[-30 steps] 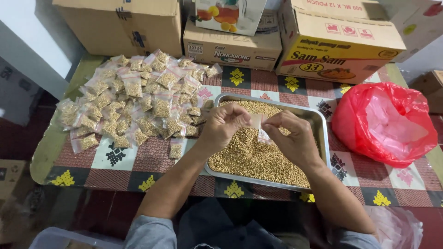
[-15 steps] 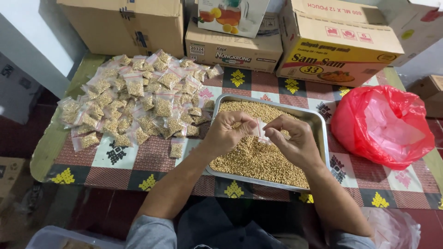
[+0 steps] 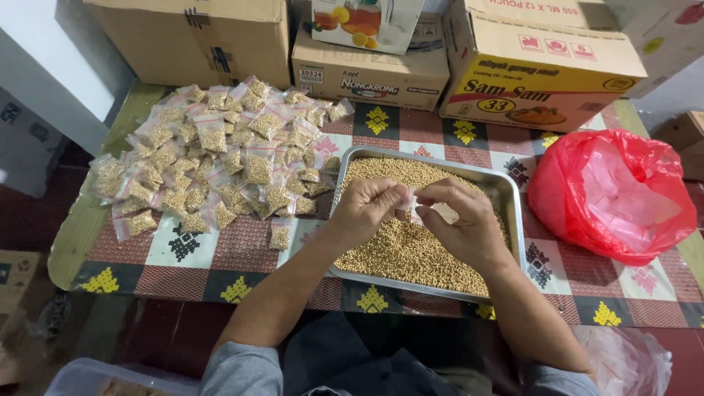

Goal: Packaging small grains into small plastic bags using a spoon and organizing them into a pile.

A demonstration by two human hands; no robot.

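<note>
I see my left hand (image 3: 369, 207) and right hand (image 3: 462, 220) held together over the middle of the tray (image 3: 513, 213), fingers curled in toward each other. Between them they pinch a small clear bag (image 3: 414, 207); the left fingers are closed on its left edge, the right fingers on its right edge, and most of the bag is hidden by them. I cannot tell how full it is. The bag sits just above the seeds (image 3: 400, 253), which cover the tray floor in a tan layer.

The tray lies on the bench (image 3: 242, 282), which has a patterned red, white and black cloth. To the left of the tray is a pile of filled bags (image 3: 213, 172), spread out and overlapping, with one bag (image 3: 279, 237) lying apart, near the tray's left rim. To the right of the tray is a red plastic sack (image 3: 612, 194), crumpled and open. Cardboard boxes (image 3: 370, 70) stand in a row along the far edge of the bench.
</note>
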